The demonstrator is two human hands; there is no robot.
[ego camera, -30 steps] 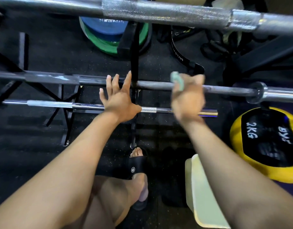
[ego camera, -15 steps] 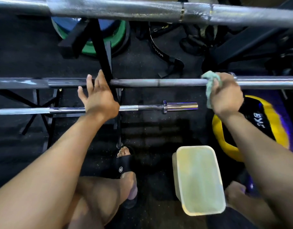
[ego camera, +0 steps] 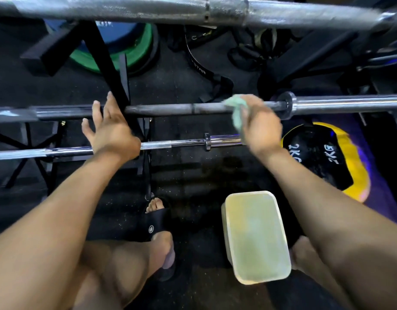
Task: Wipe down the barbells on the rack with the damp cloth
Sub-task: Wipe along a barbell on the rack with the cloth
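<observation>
Bracing with straight, spread fingers, the left hand point(ego camera: 111, 133) is resting against the middle bar point(ego camera: 170, 107) beside the black rack upright point(ego camera: 112, 70), holding nothing. Below it the lower bar point(ego camera: 58, 152) is lying on the rack, its chrome end reaching toward the right, and above, close to the camera, the top bar point(ego camera: 126, 8) is crossing the whole view. Moving right along the middle bar, the right hand point(ego camera: 260, 126) is gripping the green cloth point(ego camera: 235, 110) and pressing it onto the dull shaft just left of the collar point(ego camera: 287, 106); the cloth is bunched over the bar with a tail hanging in front. The hand is blurred, so how far the fingers are curling round the bar itself is not clear. On the floor below are sitting a pale tub point(ego camera: 255, 238) and a yellow ball point(ego camera: 323, 157).

The step in hand is, by the look of it, wiping the middle bar's shaft near its right end. The next move is probably calling for firm pressure while sliding the cloth along the shaft, then over the collar onto the sleeve point(ego camera: 349, 104), with the left hand steadying the bar against rolling.
</observation>
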